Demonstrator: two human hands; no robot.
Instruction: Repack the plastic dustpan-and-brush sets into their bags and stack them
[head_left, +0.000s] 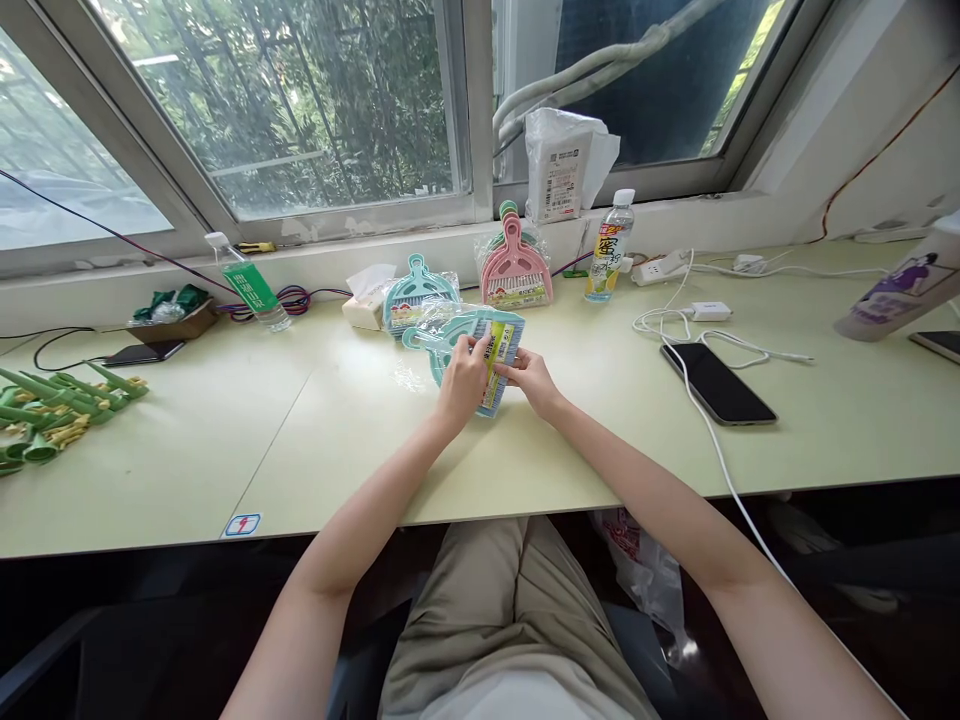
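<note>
A mini dustpan and brush set [501, 335], teal with blue bristles and a yellow-green label, is held just above the table, tilted, with its handle toward the left. My left hand [465, 375] is closed on it, fingers over the label. On its right edge, my right hand [531, 380] pinches the bristle side near the label. Thin clear wrap shows around the handle. Behind my hands, a wrapped teal dustpan set [420, 295] leans near the wall, and a stack of pink and green dustpan sets [516, 265] stands to its right.
A tissue pack [369, 297] and a green-labelled bottle [251, 285] are at left, green plastic pieces [64, 410] farther left. At right are a yellow-labelled bottle [609, 250], a phone [718, 383], a white cable [701, 400] and a tumbler [904, 285].
</note>
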